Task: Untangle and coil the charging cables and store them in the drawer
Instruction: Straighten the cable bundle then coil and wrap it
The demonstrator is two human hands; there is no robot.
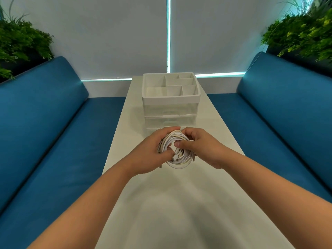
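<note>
Cables (pixel 177 151), white and wound into a thick round bundle, sit between both hands just above the near-middle of the long white table (pixel 179 212), right in front of the drawer unit (pixel 170 112).

Head view, the only one: the left hand (pixel 152 151) curls round the left side of the bundle, its fingers wrapped over the far edge and its thumb pressing across the loops near the centre. The right hand (pixel 203 148) grips the right side, fingers curled over the top of the coil and thumb tip pinching strands at the middle, beside a white plug end that lies across the loops. Both forearms reach forward from the near corners and converge on the bundle, wrists roughly level. Whether the bundle touches the table or hangs just clear of it cannot be told.

The bundle seems to hold several cables wound together, so the step in hand is probably finding a free end and working one cable loose. Done well, that means one hand anchoring the mass while the other follows the visible plug back through the loops, easing it out rather than tugging, since pulling hard would likely tighten any knot.

The drawer unit stands farther along the table, with a divided white tray on top and clear drawers beneath; all look closed, so one must be opened before anything is stored. Blue benches (pixel 45 123) run along both sides, with green plants (pixel 21 42) at the far corners.
</note>
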